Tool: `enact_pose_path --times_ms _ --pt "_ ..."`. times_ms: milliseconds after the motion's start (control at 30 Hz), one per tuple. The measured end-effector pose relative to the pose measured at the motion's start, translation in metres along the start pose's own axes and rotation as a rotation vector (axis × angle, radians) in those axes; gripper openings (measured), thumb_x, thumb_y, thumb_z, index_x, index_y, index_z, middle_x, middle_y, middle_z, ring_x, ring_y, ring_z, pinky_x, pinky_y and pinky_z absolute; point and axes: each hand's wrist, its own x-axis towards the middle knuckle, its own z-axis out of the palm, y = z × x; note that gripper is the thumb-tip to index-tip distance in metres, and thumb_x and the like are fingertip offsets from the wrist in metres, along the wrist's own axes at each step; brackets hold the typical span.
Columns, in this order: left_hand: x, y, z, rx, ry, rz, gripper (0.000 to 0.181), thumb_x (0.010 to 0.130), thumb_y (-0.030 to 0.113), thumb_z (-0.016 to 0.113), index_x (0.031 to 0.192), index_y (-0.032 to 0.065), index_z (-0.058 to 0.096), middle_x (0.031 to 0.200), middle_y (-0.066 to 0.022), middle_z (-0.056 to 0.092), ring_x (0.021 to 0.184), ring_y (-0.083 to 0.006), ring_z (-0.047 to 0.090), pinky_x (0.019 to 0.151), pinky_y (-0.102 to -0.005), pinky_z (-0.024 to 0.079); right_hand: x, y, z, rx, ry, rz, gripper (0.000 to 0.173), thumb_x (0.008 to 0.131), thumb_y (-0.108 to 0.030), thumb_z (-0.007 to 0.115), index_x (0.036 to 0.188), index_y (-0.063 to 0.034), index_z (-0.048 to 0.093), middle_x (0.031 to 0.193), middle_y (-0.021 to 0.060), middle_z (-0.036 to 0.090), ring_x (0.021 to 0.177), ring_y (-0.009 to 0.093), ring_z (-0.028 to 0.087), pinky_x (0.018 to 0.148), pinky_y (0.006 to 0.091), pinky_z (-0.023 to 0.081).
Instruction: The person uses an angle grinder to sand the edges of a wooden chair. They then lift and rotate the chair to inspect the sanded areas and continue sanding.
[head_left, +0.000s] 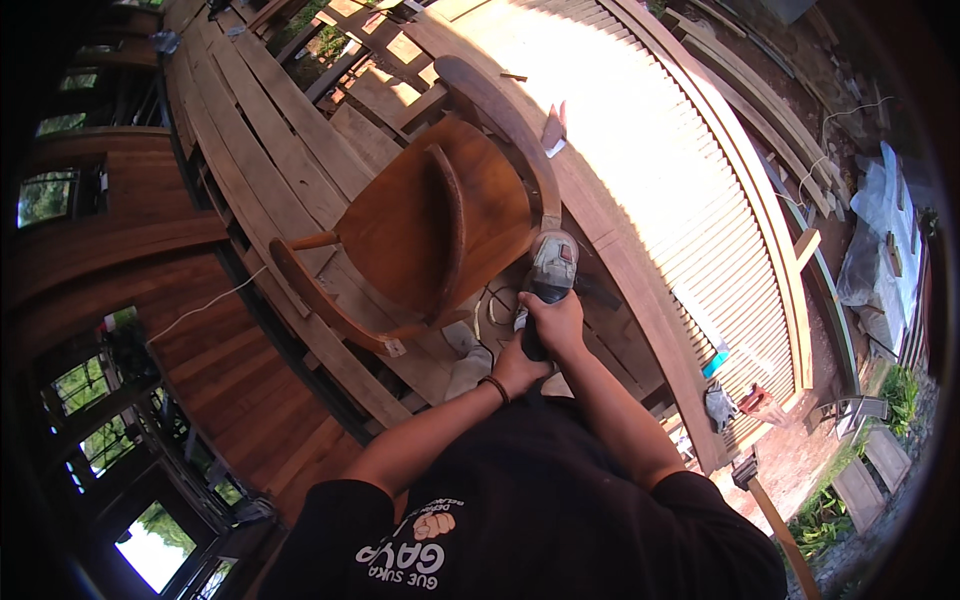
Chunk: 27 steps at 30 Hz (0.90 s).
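My left hand (519, 365) grips the rear of an angle grinder (553, 262), and a beaded bracelet circles that wrist. Farther forward, my right hand (556, 321) is wrapped around the grinder's dark body. Its head meets the near end of a curved wooden arm rail (517, 124) on a chair; whether the disc touches the wood I cannot tell. The chair's broad orange-brown panel (405, 217) lies left of the grinder, crossed by a curved wooden bar (454, 202). Another curved rail (300, 289) stands out on the chair's left side.
Under the chair run wooden planks (262, 142). A sunlit slatted wooden panel (660, 172) spans the right. On its near end lie a glove (720, 409) and a handsaw (761, 405). A long-handled hammer (746, 476) is close by. A plastic-covered stack (881, 247) stands far right.
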Motion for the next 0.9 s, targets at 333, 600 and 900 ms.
enact_pose_path --times_ms 333,600,900 --pt "0.007 0.021 -0.001 0.019 0.023 0.001 0.062 0.067 0.018 0.08 0.119 -0.0015 0.052 0.107 -0.0129 0.067 0.1 -0.0245 0.066 0.089 -0.0367 0.051 0.004 -0.023 -0.01 0.05 -0.057 0.029 0.04 0.075 -0.029 0.082 0.096 0.0019 0.068 0.088 0.0137 0.072 0.079 0.021 0.069 0.074 0.0357 0.053" --pt "-0.003 0.062 -0.006 0.077 0.015 -0.091 0.061 0.069 0.016 0.079 0.121 -0.0015 0.052 0.108 -0.0121 0.066 0.101 -0.0216 0.065 0.09 -0.0354 0.051 0.008 -0.031 -0.008 0.079 -0.098 0.061 0.035 0.075 -0.026 0.082 0.092 0.0013 0.068 0.085 0.01 0.071 0.075 0.016 0.066 0.071 0.0337 0.052" --pt "-0.005 0.068 -0.009 0.062 -0.007 -0.103 0.061 0.072 0.017 0.079 0.124 0.0002 0.052 0.114 -0.0108 0.065 0.106 -0.0211 0.064 0.092 -0.035 0.05 0.011 -0.024 -0.004 0.136 -0.104 0.052 0.034 0.075 -0.027 0.082 0.09 0.0002 0.068 0.084 0.0085 0.07 0.073 0.016 0.064 0.069 0.033 0.051"
